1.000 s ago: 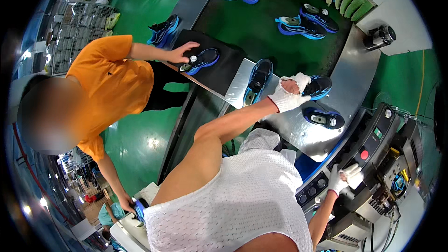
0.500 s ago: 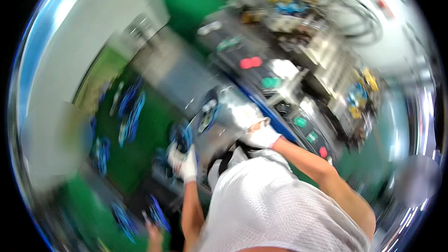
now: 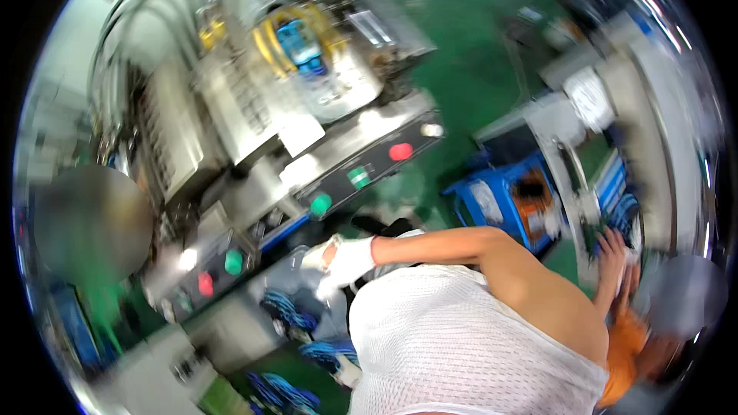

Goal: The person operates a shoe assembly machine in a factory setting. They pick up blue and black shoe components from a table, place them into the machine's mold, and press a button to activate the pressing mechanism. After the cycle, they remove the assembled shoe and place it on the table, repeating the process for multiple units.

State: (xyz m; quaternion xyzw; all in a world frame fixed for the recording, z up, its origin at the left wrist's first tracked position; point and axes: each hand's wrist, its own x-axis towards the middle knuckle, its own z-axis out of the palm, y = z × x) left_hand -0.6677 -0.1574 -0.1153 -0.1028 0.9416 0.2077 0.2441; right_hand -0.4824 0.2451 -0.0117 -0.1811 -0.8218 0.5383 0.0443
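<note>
Gloved hands between laid-out shoes and a machine

The person's right hand (image 3: 346,260), in a white glove, is ahead of the body with its fingers bent; blur hides whether they pinch anything. The left hand (image 3: 348,371), nearer the body and partly covered by the shirt, appears as a white glove against a blue-and-black shoe (image 3: 323,352); whether it grips or only touches that shoe cannot be told.

A second shoe (image 3: 286,311) lies ahead and to the left of the left hand, on the metal worktop (image 3: 330,321). A third shoe (image 3: 280,392) lies farther left of that hand, over a green surface. Just ahead of the right hand runs a control panel (image 3: 377,169) with red and green buttons; well beyond it, a bright blue piece (image 3: 300,42) sits in the machine between yellow parts. Ahead and to the right of the right hand stands a blue crate (image 3: 500,200); well to its right are a co-worker's hands (image 3: 611,261).

The work looks under way rather than finished: at least three shoes lie out around the left hand. Whether any has been through the machine does not show, nor is a finished pile visible.
</note>
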